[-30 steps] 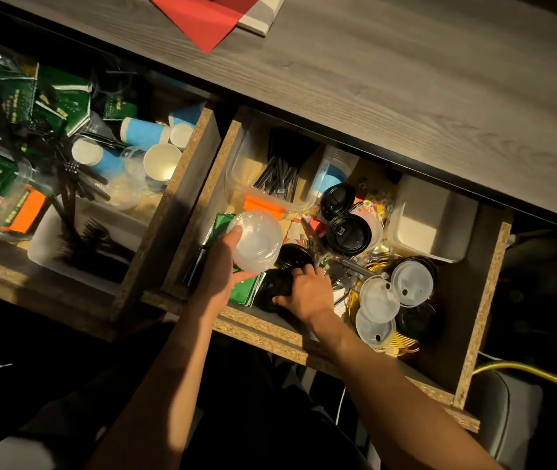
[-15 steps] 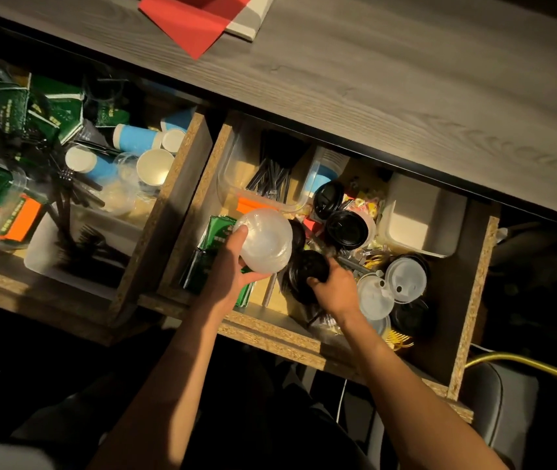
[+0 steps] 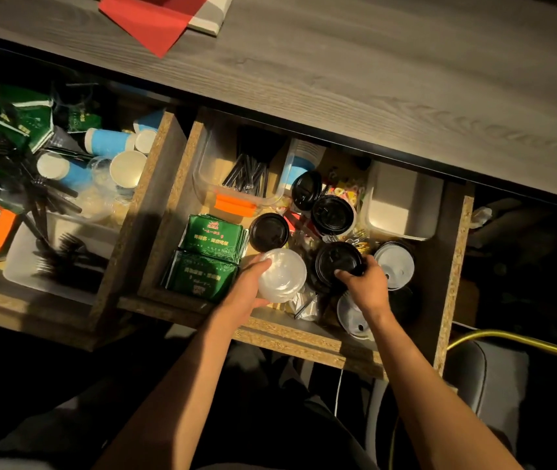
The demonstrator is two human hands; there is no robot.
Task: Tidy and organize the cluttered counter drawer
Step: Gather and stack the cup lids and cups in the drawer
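Note:
The open right drawer [image 3: 290,337] holds mixed clutter. My left hand [image 3: 246,293] grips a stack of clear plastic lids [image 3: 282,274] over the drawer's front middle. My right hand [image 3: 366,286] is closed on a black cup lid [image 3: 338,262] just to the right of it. Another black lid [image 3: 268,232] lies behind the clear lids, and two more black lids [image 3: 333,213] sit further back. White lids [image 3: 394,262] lie to the right of my right hand. Green packets [image 3: 209,256] are stacked at the drawer's front left.
A clear tub [image 3: 209,184] with black straws stands at the drawer's back left; a white box [image 3: 402,205] at back right. The left drawer [image 3: 155,184] holds blue paper cups, green packets and black forks. A red sheet [image 3: 158,22] lies on the countertop. A yellow hose [image 3: 507,340] runs at right.
My right hand has lifted a black lid from the front and carried it right. My left hand with the clear lids has come down toward the front edge, uncovering the green packets.

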